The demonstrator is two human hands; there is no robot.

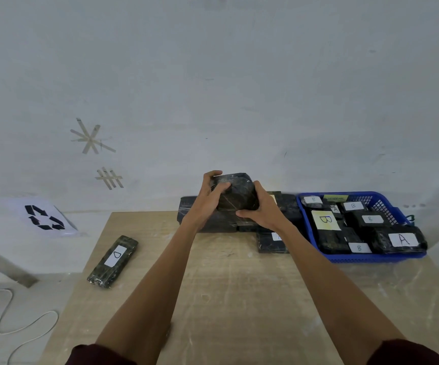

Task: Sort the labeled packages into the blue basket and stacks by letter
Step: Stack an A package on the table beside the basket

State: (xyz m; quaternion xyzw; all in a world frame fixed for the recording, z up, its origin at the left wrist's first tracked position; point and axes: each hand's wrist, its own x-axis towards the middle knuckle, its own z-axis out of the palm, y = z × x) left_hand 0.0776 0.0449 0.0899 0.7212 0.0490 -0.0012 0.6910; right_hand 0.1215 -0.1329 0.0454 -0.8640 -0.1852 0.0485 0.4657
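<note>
Nearest, the pale wooden tabletop (226, 299) runs under both bare forearms. Well left of the grips and closer in, a long dark package labeled D (113, 262) lies flat near the tabletop's left edge. The left grip (207, 198) and right grip (260, 212) are both clamped on a black wrapped package (236, 193), fingers curled round its sides, holding it raised above a pile of dark packages (194, 217) at the tabletop's far edge. Just under the right wrist sits a small labeled package (272, 242), its letter partly hidden. Right of the grips, the blue basket (371, 258) holds packages marked A and B.
</note>
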